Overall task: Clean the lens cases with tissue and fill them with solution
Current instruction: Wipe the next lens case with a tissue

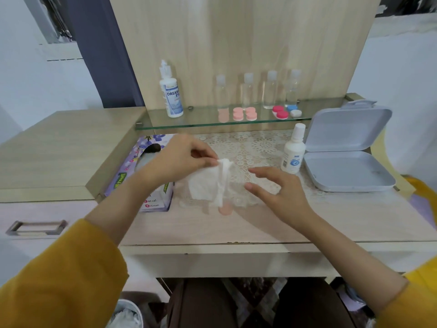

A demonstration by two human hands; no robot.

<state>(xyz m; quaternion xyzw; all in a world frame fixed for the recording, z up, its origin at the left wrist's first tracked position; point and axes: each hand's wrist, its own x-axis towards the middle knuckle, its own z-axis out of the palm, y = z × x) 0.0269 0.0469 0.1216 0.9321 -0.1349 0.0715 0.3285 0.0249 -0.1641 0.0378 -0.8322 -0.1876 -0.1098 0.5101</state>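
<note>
My left hand (182, 157) pinches the top edge of a white tissue (208, 183), which hangs above the table just right of the tissue box. A small pink lens-case piece (225, 210) lies on the table under the tissue's lower edge. My right hand (276, 188) hovers to the tissue's right with relaxed fingers, holding nothing. A small white solution bottle (293, 150) stands on the lace mat behind my right hand. On the glass shelf (165, 125) stand a larger solution bottle (171, 91), pink lens cases (244, 114), a red case (280, 112) and a blue-white case (294, 110).
A purple tissue box (142, 171) lies at the left of the table. An open grey hinged box (343, 150) sits at the right. Several clear empty bottles (259, 91) line the shelf's back. A lace mat (248, 150) covers the table's middle.
</note>
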